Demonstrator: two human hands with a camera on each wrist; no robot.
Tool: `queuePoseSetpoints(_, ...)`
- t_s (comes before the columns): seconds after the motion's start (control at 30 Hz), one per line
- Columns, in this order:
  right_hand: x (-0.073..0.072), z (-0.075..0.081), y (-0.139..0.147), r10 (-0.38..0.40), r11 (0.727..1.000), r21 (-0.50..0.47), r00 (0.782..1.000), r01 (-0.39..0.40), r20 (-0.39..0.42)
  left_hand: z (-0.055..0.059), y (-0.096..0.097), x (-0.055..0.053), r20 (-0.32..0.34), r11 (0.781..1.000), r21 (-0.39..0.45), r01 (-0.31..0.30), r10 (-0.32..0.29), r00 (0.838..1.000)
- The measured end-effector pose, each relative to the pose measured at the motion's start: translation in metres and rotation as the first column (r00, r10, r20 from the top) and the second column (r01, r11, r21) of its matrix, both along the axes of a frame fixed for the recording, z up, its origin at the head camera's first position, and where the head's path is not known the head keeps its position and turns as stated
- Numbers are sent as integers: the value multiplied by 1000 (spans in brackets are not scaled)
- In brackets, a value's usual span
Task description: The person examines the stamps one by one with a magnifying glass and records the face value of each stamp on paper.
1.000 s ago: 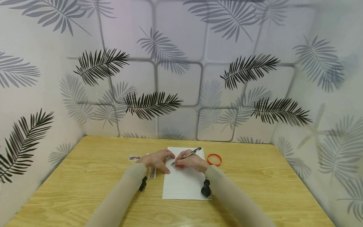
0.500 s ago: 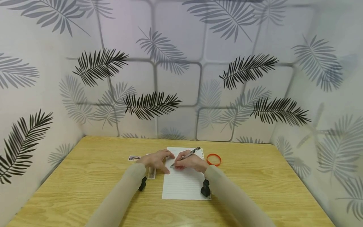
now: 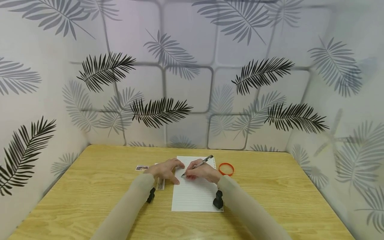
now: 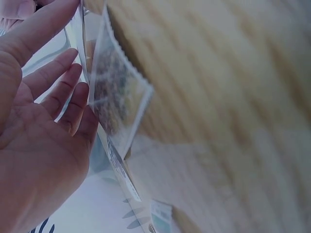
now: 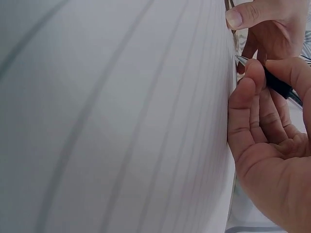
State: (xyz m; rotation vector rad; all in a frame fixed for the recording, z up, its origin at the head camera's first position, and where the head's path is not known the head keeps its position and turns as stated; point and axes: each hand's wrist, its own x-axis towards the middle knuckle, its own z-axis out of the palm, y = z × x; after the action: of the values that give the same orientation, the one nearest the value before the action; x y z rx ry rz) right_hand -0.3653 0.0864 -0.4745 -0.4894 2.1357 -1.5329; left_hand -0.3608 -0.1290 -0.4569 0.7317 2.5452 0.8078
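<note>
A lined white sheet of paper (image 3: 195,200) with punched holes down its right edge lies on the wooden table. My right hand (image 3: 202,171) pinches a pen (image 3: 204,161) between thumb and fingers, its tip down at the upper left part of the sheet. In the right wrist view the pen (image 5: 277,85) shows a dark grip and a pointed metal tip. My left hand (image 3: 165,169) rests at the sheet's left edge, fingers spread and holding nothing. Under and beside it lies a printed strip (image 3: 160,183); the left wrist view shows a stamp-like piece (image 4: 116,87) with a toothed edge.
A small printed piece (image 3: 142,167) lies left of my left hand. To the right of the paper is a red ring-shaped band (image 3: 227,163). Patterned walls (image 3: 189,130) close off the back and sides of the table (image 3: 270,186).
The pen's tip has shifted very slightly on the page, with a small motion of my right hand. My left hand and the paper stay in place.
</note>
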Motion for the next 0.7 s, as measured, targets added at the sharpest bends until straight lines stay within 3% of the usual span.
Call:
queuePoseSetpoints(0.27, 2, 2, 2, 6, 1000, -15, 1000, -6, -7, 0, 1, 0, -8, 1000, -28, -9, 8, 1000)
queuePoseSetpoints(0.5, 1, 1, 4, 14, 999, -31, 1000, -15, -3, 2, -1, 4, 38, 999, -42, -27, 28, 999)
queuePoseSetpoints(0.7, 0, 1, 4, 16, 999, -30, 1000, -17, -4, 4, -1, 6, 32, 997, -73, -18, 21, 999)
